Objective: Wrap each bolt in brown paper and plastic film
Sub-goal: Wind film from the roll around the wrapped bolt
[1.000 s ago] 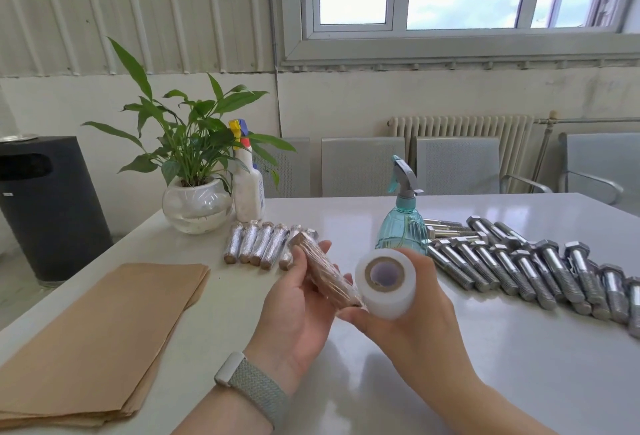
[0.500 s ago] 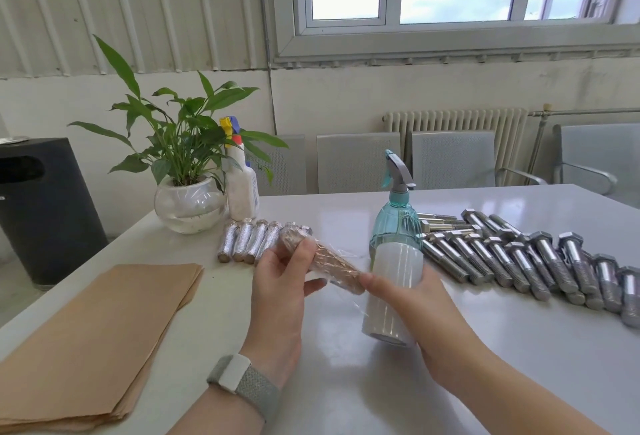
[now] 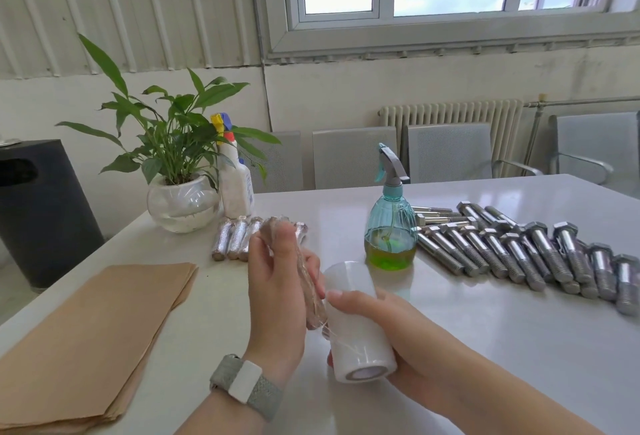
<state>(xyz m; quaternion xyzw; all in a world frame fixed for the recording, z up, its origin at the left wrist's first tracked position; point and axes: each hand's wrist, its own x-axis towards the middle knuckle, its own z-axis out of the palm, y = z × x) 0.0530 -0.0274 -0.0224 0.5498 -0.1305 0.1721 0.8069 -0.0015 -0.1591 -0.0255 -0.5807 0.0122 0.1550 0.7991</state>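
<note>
My left hand (image 3: 277,296) grips a bolt wrapped in brown paper (image 3: 304,278), held nearly upright above the table with film over it. My right hand (image 3: 391,337) holds a white roll of plastic film (image 3: 356,327) right beside the bolt; a thin strand of film stretches from the roll to the bolt's lower end. Several wrapped bolts (image 3: 235,238) lie in a row behind my left hand. A stack of brown paper sheets (image 3: 90,341) lies at the left. Many bare steel bolts (image 3: 519,254) lie in a row at the right.
A teal spray bottle (image 3: 391,226) with green liquid stands just beyond the roll. A potted plant in a glass bowl (image 3: 180,202) and a white spray bottle (image 3: 235,188) stand at the back left. A black bin (image 3: 38,209) stands beside the table, grey chairs (image 3: 353,157) behind it.
The bolt has turned from slanting to nearly upright and come nearer to me. The film roll has dropped lower and tipped, its core now facing me.
</note>
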